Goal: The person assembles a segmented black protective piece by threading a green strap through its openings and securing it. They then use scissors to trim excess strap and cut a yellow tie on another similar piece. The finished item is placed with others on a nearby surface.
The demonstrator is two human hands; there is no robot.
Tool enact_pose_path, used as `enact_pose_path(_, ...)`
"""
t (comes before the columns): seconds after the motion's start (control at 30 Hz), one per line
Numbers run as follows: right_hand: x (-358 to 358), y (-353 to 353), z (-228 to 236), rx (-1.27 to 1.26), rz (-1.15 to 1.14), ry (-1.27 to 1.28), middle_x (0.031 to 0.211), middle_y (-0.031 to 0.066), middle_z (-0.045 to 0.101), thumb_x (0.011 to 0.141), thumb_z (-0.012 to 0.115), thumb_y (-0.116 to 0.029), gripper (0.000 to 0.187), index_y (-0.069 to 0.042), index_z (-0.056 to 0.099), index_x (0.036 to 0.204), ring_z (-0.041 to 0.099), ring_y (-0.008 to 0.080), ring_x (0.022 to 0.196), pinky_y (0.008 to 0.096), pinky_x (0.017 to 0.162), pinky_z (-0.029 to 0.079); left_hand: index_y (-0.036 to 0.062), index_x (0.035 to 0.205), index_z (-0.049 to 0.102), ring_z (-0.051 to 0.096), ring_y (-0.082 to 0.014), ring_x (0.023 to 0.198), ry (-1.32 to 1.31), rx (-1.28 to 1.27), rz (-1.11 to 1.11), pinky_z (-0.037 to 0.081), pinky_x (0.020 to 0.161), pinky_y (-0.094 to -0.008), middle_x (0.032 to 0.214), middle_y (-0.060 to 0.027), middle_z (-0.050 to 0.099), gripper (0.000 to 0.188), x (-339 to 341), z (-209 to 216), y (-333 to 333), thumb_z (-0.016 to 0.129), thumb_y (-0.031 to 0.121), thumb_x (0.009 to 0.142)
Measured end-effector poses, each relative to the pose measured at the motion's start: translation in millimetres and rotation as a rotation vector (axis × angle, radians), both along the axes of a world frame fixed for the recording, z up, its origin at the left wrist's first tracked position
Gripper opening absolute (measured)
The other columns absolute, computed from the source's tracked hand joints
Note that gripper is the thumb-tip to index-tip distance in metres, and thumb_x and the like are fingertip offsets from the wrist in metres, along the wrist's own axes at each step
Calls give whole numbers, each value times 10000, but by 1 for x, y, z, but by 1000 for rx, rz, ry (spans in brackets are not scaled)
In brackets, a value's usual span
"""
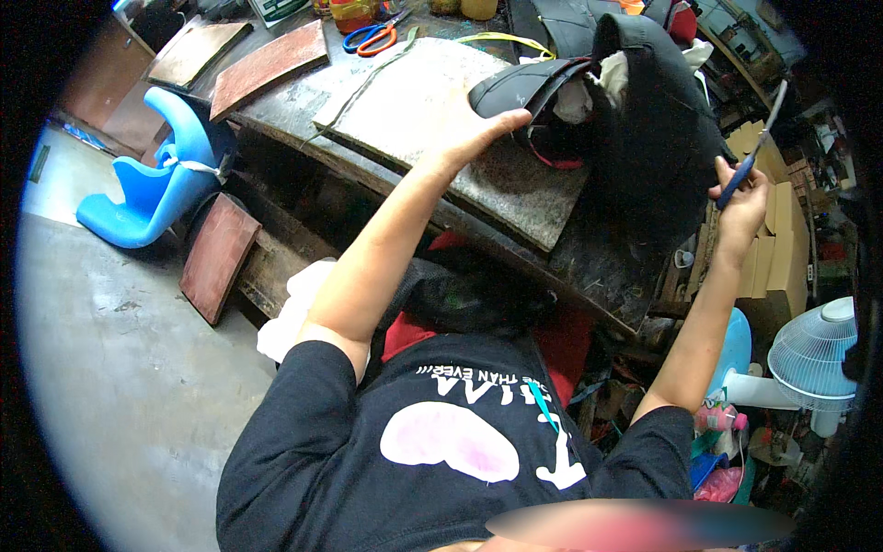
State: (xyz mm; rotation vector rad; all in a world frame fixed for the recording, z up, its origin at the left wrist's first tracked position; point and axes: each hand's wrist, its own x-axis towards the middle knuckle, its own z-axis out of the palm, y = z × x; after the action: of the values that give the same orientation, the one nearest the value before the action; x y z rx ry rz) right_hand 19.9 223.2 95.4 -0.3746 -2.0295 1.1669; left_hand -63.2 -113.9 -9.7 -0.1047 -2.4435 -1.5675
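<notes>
My left hand point(483, 131) is closed on the near left edge of a black padded cover point(532, 87), its thumb stretched along the top. The cover looks like sewn seat upholstery; its wide black part point(655, 138) stands up and drapes over the right end of the table. Whitish material shows inside its folds. At the cover's right edge, my right hand point(743, 198) grips a dark blue-handled tool point(733, 187) with a slim metal blade pointing up and away. Whether it is a pair of scissors cannot be made out. That hand's fingertips are close to the cover's edge.
Under the cover lies a pale stone slab point(395, 101) on a dark worktable point(299, 136). Beyond it are orange-and-blue-handled scissors point(371, 39) and a reddish board point(271, 69). A blue moulded seat point(161, 184) stands left, cardboard boxes point(782, 239) and a fan point(817, 354) right.
</notes>
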Motion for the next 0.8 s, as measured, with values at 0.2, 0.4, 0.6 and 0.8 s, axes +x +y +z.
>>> enact_pose_path(0.2,66,-80,-2,-113,608,178,917,148,681,882,701,-170,317,-35,481,1065,628,130,723,246,645,507,-107,1293,438,585,-275,1072,-29,423,-144,467,944,-356,1166,-223,584,1008,-11,9,18,890,399,546)
enact_pose_path(0.4,-8,-148,-38,-191,898,197,964,174,691,887,699,-214,352,-34,442,1046,602,106,678,223,625,494,-77,1262,458,601,-265,1029,104,455,-85,492,904,-339,1136,-210,591,954,3,43,16,898,357,535)
enact_pose_path(0.6,-69,-89,-33,130,642,157,955,104,714,883,703,-263,360,-17,483,1025,616,79,670,206,595,499,-77,1233,480,626,-206,934,183,391,-228,511,828,-277,1055,-182,615,843,-4,63,-42,873,327,608)
enact_pose_path(0.8,-72,-77,-48,182,632,47,1016,93,708,883,703,-243,340,-36,485,1042,605,55,703,185,587,470,-33,1210,543,586,-199,971,-260,498,-241,474,841,-312,1027,-131,622,660,-22,25,-64,802,332,725)
